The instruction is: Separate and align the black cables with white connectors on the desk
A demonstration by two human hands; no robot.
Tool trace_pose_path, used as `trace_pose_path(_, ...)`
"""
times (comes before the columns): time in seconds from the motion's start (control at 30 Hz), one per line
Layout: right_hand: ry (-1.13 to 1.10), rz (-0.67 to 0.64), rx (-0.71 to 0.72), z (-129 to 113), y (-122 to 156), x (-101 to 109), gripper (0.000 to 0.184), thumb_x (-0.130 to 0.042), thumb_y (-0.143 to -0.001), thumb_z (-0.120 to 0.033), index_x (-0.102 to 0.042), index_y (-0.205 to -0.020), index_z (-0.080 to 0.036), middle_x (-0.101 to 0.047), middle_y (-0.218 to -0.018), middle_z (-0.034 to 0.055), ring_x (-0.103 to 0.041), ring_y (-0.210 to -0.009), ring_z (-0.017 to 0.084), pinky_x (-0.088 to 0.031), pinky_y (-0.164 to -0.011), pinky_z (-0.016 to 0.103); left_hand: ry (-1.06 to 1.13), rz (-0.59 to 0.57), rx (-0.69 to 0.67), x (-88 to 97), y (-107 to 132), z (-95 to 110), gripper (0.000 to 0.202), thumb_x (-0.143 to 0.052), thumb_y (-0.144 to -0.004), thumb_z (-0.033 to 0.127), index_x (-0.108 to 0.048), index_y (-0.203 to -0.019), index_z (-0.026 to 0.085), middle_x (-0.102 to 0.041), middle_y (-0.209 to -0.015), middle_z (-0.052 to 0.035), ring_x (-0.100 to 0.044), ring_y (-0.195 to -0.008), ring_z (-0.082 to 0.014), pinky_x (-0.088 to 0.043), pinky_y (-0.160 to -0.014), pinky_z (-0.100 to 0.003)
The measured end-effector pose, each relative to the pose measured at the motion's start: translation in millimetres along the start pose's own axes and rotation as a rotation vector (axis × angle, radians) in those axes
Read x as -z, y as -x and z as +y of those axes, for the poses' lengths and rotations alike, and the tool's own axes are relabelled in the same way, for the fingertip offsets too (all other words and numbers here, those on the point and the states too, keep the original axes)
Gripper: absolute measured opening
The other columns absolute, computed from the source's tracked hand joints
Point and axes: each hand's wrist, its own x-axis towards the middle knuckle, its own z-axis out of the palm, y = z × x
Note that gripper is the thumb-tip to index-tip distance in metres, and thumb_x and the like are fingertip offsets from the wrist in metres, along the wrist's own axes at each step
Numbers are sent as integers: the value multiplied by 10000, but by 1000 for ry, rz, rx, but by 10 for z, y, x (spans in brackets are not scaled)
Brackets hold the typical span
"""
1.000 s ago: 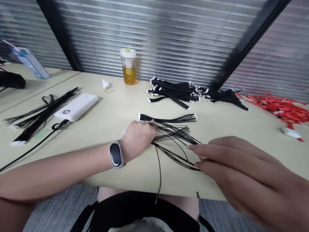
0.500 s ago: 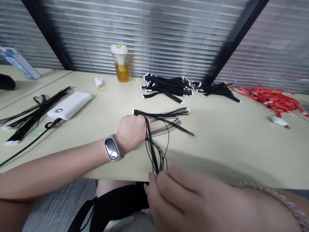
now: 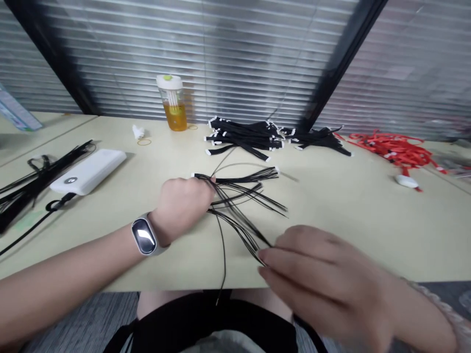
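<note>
Head view: left hand (image 3: pixel 182 206), right hand (image 3: pixel 324 284) grip cords (image 3: pixel 239 215) near table edge (image 3: pixel 176 284).

A single head-worn camera looks forward and steeply down from the seated person's own position, close over the near edge of the tabletop (image 3: pixel 349 215). It faces the slatted window blinds (image 3: pixel 228 54) at the far side, with the person's lap at the bottom.

The right hand (image 3: pixel 324 279) has drawn the black cords (image 3: pixel 239 225) from straight down out rightward.
</note>
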Motion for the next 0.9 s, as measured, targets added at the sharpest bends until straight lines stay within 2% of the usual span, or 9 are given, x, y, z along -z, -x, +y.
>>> trace_pose_path(0.13,6,60,-144,129,93,57,123,-545,-818,-57,-651,-864,-98,-657,-911,89,-575,-853,173,-517,-772,319,61,79,-169,-175,-39,14,418,-241,-963,319,-589,-910,94,-631,-755,-132,-633,-677,-270,-459,-570,-359)
trace_pose_path(0.23,5,104,-197,318,228,-16,195,-516,-813,-26,-643,-944,-95,-625,-987,119,-576,-945,180,-520,-795,322,156,173,-266,-272,-38,-41,314,-383,-936,342,-594,-1023,127,-633,-971,-110,-613,-912,-255,-464,-846,-423)
trace_pose_path(0.3,-29,153,-278,478,329,-55,266,-506,-785,10,-640,-970,-125,-606,-1032,109,-584,-960,160,-519,-766,284,212,177,-259,-296,-9,-121,278,-427,-920,311,-594,-1072,149,-609,-1076,-96,-579,-1009,-243,-422,-941,-425)
trace_pose_path(0.4,-136,261,-415,699,446,-92,294,-539,-758,8,-641,-956,-184,-611,-1030,68,-607,-894,126,-514,-720,252,291,95,-119,-318,51,-260,337,-429,-910,345,-575,-1125,131,-613,-1033,-102,-590,-951,-234,-466,-866,-392)
trace_pose_path(0.53,-305,373,-542,848,488,-144,255,-565,-772,-44,-659,-923,-227,-612,-982,54,-605,-858,131,-506,-659,247,276,56,51,-369,83,-407,425,-444,-886,398,-563,-1181,115,-602,-1024,-134,-577,-953,-270,-464,-850,-418)
trace_pose_path(0.63,-382,427,-600,864,482,-172,236,-568,-781,-61,-672,-905,-233,-608,-956,51,-601,-850,128,-500,-656,243,285,27,45,-392,73,-493,431,-498,-843,431,-593,-1142,136,-592,-1043,-132,-575,-949,-275,-449,-860,-428)
trace_pose_path(0.7,-419,483,-639,863,493,-185,223,-581,-784,-84,-672,-914,-241,-616,-948,44,-600,-873,136,-503,-688,258,339,-19,15,-393,70,-545,348,-500,-835,411,-633,-1018,146,-601,-1000,-113,-590,-885,-239,-452,-829,-391)
trace_pose_path(0.8,-480,583,-811,888,533,-212,200,-637,-772,-148,-679,-935,-256,-631,-922,31,-592,-831,135,-495,-654,257,424,-59,6,-385,73,-587,269,-448,-859,359,-622,-823,156,-614,-847,-70,-582,-726,-174,-432,-673,-301)
trace_pose_path(0.9,-635,663,-956,953,538,-247,221,-671,-761,-206,-670,-973,-271,-639,-939,16,-590,-775,115,-500,-651,253,514,-45,22,-360,53,-554,282,-399,-885,350,-580,-786,159,-603,-703,-34,-532,-593,-134,-356,-551,-255)
